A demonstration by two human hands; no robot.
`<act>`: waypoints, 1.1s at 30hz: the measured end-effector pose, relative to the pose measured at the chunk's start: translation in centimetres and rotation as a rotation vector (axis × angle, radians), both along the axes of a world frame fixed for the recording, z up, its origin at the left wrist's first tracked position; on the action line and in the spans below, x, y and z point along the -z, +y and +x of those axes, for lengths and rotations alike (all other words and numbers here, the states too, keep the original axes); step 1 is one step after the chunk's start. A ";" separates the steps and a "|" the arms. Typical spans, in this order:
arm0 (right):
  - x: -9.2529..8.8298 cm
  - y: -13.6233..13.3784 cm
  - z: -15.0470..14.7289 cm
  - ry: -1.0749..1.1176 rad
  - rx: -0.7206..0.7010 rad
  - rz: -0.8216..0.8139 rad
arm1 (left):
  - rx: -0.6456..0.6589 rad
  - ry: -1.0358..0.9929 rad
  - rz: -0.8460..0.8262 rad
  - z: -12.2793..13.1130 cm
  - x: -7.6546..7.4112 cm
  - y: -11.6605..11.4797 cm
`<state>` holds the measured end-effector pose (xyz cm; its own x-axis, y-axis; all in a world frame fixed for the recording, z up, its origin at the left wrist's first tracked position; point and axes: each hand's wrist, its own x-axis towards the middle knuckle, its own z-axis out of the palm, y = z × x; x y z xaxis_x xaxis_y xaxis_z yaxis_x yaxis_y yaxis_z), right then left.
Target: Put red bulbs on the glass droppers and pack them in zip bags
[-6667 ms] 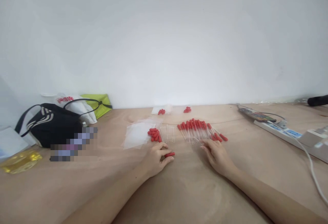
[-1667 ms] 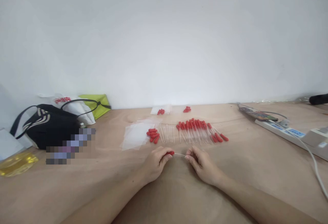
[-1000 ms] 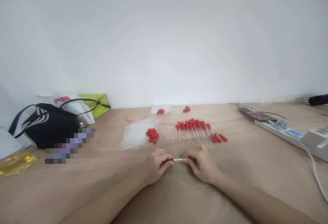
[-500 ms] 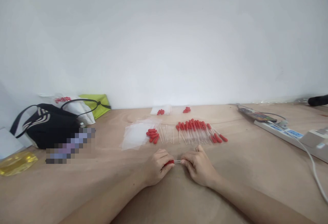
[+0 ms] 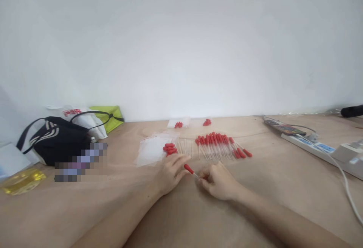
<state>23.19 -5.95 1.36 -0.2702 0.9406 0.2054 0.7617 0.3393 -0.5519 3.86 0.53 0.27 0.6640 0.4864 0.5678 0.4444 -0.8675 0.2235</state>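
Note:
My right hand pinches the thin clear stem of a dropper, whose red rubber bulb points up and left. Fingers apart, my left hand is just left of that bulb and holds nothing visible. Just beyond my left fingers lies a pile of loose red bulbs. Bare glass tubes lie side by side to the right of the pile. Further right rests a row of droppers with red bulbs, several of them lying at a slant on the right end.
Clear plastic bags lie left of the bulbs. Small bags with red bulbs are by the wall. A black bag and a yellow packet are at left; a power strip with a phone is at right.
My left hand has let go of the red bulb and moved slightly up and left, its fingers opening. The dropper has tilted bulb-up in my right hand.

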 end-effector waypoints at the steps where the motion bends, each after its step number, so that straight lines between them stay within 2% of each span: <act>1: 0.1 0.6 0.2 0.065 0.036 -0.042 | -0.097 -0.044 -0.016 -0.4 0.1 0.2; 3: 0.3 2.1 0.8 0.196 0.166 -0.083 | -0.281 -0.128 -0.060 -1.1 0.3 0.7; 5: 0.4 3.9 1.3 0.240 0.317 -0.058 | -0.391 -0.177 -0.104 -1.6 0.5 1.3; 8: 0.3 6.0 1.4 0.134 0.480 0.021 | -0.460 -0.169 -0.147 -2.0 0.7 2.0; 11: 0.2 7.3 0.8 -0.048 0.591 0.073 | -0.470 -0.123 -0.160 -1.9 0.6 2.1; 14: 0.3 8.1 0.2 -0.195 0.608 0.083 | -0.450 -0.082 -0.122 -1.7 0.4 2.3; 17: 0.6 8.6 -0.2 -0.251 0.610 0.082 | -0.448 -0.058 -0.088 -1.5 0.5 2.7; 24: 1.1 9.2 -0.6 -0.222 0.638 0.062 | -0.442 -0.040 -0.102 -1.3 1.0 3.2; 33: 1.2 8.8 -0.2 -0.182 0.652 0.038 | -0.465 -0.055 -0.103 -1.2 1.1 3.1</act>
<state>23.02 2.82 0.19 0.3163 0.9161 0.2465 0.8970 -0.2042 -0.3921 2.62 3.63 -0.80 0.3333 0.7802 0.5293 0.7651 -0.5519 0.3316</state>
